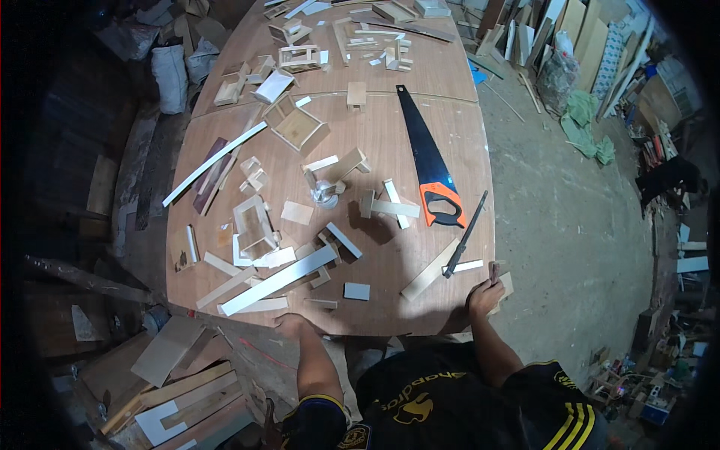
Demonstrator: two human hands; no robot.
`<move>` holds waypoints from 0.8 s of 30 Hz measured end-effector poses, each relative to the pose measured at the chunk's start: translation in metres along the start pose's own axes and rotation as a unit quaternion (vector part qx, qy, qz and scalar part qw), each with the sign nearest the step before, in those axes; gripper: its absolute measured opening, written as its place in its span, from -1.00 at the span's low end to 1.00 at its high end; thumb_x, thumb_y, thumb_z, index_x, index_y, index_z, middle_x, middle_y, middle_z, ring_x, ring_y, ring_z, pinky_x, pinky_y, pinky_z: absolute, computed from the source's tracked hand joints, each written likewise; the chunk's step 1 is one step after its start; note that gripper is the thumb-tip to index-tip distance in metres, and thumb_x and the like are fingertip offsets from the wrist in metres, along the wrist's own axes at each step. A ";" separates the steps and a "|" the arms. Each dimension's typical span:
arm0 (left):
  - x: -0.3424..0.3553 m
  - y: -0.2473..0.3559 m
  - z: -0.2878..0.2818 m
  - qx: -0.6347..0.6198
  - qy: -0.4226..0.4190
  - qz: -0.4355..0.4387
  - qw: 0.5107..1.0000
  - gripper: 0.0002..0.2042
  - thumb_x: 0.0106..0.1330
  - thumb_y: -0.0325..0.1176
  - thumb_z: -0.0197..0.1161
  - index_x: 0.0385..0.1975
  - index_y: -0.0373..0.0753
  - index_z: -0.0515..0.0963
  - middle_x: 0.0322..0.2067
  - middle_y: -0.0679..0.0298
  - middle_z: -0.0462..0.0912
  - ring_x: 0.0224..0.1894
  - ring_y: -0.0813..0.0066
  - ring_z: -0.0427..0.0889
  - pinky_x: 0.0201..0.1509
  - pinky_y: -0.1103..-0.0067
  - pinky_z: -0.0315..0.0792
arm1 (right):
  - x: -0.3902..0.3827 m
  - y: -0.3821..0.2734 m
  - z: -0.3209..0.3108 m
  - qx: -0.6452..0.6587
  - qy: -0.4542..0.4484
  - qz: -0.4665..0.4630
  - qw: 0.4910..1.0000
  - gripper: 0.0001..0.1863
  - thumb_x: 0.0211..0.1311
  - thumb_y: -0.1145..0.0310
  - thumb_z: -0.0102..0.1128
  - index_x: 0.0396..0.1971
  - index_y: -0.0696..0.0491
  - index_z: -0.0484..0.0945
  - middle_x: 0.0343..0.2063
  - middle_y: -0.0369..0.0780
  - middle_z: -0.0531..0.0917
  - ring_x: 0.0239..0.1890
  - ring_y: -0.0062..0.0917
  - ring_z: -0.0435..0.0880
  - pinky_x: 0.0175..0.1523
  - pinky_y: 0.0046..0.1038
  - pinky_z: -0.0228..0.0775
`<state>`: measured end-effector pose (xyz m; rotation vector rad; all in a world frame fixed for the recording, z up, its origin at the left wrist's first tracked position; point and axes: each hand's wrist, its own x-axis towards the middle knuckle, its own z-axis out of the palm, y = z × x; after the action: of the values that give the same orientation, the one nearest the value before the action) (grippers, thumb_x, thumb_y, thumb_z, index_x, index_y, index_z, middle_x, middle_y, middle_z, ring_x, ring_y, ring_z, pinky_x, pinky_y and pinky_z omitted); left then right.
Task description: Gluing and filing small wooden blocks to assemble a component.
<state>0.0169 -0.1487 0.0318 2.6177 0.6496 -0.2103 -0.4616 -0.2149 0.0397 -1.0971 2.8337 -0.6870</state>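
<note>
My right hand (486, 295) is closed at the right front corner of the table, round a small dark brown piece (494, 271) whose kind I cannot make out. A pale wood piece (507, 286) shows just beyond it. My left hand (292, 325) is at the table's front edge, its fingers too unclear to read. Close to it lie a long white strip (281, 281) and a shorter pale strip (265, 305). A dark, slim rasp-like tool (465, 238) rests near my right hand, across a white strip (469, 265), beside a pale board (430, 271).
A handsaw (433, 165) with an orange and black handle lies on the right of the wooden table (390, 311). Small wooden assemblies (298, 126) and loose offcuts spread over its left and far parts. Boards (184, 390) lie below left; planks (592, 37) lean at the far right.
</note>
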 end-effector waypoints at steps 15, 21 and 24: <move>0.016 -0.009 0.032 0.078 0.161 -0.027 0.983 -0.53 0.42 -0.08 -0.15 -0.36 -0.39 0.56 -0.40 -0.09 0.67 -0.33 -0.14 0.67 -0.19 0.08 0.55 | -0.008 -0.003 0.018 -0.074 0.066 0.035 0.994 -0.58 0.30 0.21 -0.06 0.05 0.13 0.45 -0.08 0.06 0.56 -0.02 0.00 0.53 0.07 -0.07 0.33; 0.040 -0.023 0.052 0.126 0.279 0.087 0.948 -0.57 0.38 -0.12 -0.05 -0.57 -0.35 0.51 -0.59 -0.04 0.63 -0.58 -0.13 0.64 -0.49 0.15 0.57 | -0.006 -0.022 0.010 -0.039 0.037 0.031 0.998 -0.58 0.31 0.24 -0.09 0.05 0.17 0.44 -0.08 0.08 0.57 -0.02 0.03 0.53 0.07 -0.11 0.35; 0.022 0.001 0.021 0.046 0.160 0.004 0.986 -0.55 0.38 -0.12 -0.08 -0.44 -0.43 0.55 -0.50 -0.14 0.65 -0.46 -0.24 0.64 -0.29 0.09 0.57 | -0.010 -0.040 0.004 -0.038 0.020 0.040 0.998 -0.58 0.30 0.24 -0.08 0.05 0.17 0.44 -0.08 0.07 0.57 -0.02 0.03 0.53 0.08 -0.10 0.34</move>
<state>0.0357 -0.1494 0.0083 2.7682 0.7502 0.1913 -0.4281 -0.2368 0.0513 -0.9852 2.9409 -0.6077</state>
